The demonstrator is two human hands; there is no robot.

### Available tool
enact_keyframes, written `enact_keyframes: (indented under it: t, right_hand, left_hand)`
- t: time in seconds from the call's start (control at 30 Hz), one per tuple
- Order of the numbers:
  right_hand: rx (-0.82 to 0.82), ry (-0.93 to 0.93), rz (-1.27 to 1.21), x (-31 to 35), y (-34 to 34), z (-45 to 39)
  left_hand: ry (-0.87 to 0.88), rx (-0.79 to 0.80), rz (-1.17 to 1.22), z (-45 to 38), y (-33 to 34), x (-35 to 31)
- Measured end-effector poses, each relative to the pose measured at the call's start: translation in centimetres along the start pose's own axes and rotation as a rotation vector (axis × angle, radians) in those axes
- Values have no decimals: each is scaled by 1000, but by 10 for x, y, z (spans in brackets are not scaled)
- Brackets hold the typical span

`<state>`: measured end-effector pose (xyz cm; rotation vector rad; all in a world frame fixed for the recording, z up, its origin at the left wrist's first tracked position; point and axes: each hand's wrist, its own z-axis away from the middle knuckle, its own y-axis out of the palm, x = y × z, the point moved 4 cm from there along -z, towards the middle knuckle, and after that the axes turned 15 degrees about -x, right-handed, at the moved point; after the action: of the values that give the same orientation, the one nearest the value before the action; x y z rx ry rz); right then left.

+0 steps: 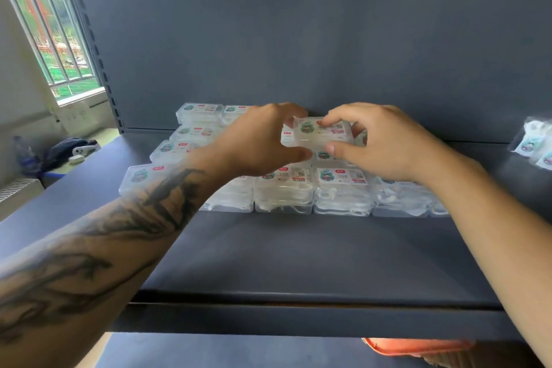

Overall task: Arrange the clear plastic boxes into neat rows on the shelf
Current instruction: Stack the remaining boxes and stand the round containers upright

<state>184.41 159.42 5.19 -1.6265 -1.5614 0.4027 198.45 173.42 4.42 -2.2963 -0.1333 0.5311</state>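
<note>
Two bare hands meet over the middle of a dark blue-grey metal shelf [298, 248], both holding one small clear plastic box with a cartoon sticker label [321, 132]. The left hand [263, 140], on a forearm covered in dark tattoo work, curls round the box's left end, thumb underneath at the front and fingers behind. The right hand [385, 140] pinches the box's right half, forefinger on the lid and thumb against the front edge. The held box sits level, lifted just above the stock beneath it. Below and around it lie rows of matching clear plastic boxes [283, 188] filled with white contents, each with the same green cartoon label and a red tag. They stand side by side in several rows running back toward the shelf's rear panel, with the front row showing its clear faces. More of these boxes extend to the left, stepped toward the back. At the far right edge of the shelf, well apart from the rows, lies a blurred cluster of small clear packets with similar labels [534, 143]. To the left, beyond the shelf upright, a barred window [50, 39] shows green outside. An orange object [418, 346] shows below the shelf's front lip.
</note>
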Motion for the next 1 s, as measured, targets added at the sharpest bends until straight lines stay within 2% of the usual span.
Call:
enact_keyframes:
  t: [0.13, 0.3, 0.53, 0.67, 1.0]
  right_hand:
    - [26, -6, 3, -5, 2, 3]
    - [92, 18, 116, -15, 20, -21]
    - [110, 133, 273, -29, 38, -37]
    - [113, 112, 370, -28, 37, -32]
    - [152, 197, 339, -34, 44, -47]
  left_hand:
    - [-32, 20, 51, 6, 4, -5]
    - [-61, 180, -282, 21, 5, -6]
    - [-35, 211, -372, 47, 11, -8]
    - [-38, 199, -365, 50, 16, -6]
    - [-1, 122, -361, 49, 18, -1]
